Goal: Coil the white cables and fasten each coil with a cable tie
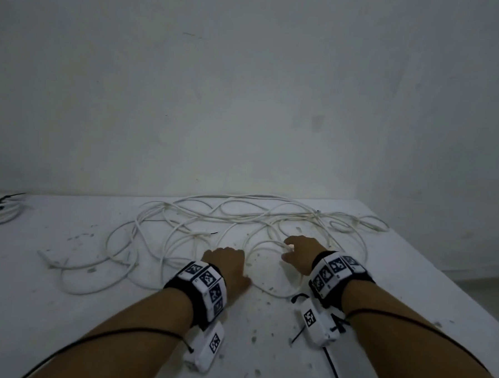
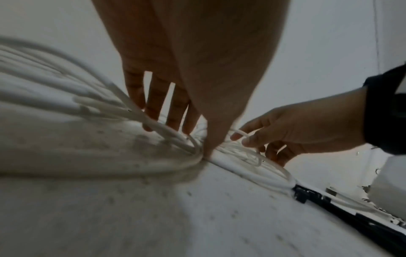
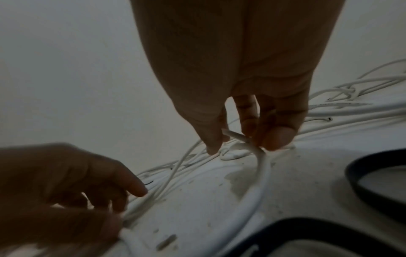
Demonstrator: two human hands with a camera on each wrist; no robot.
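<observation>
Right hand (image 3: 248, 132) pinches a white cable (image 1: 268, 243) end above the table (image 1: 397, 269); left hand (image 1: 228, 264) rests on strands, fingers straight. Coiling seems just starting: next, gather a loop.

Cable end pinched by right hand

A white cable (image 3: 259, 182) is pinched near its end by the right hand (image 3: 241, 87); the left hand (image 3: 66, 182) is seen touching nearby strands.

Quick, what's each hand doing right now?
Left hand: open, straight fingers resting on the white cables.
Right hand: pinching a white cable end.
</observation>
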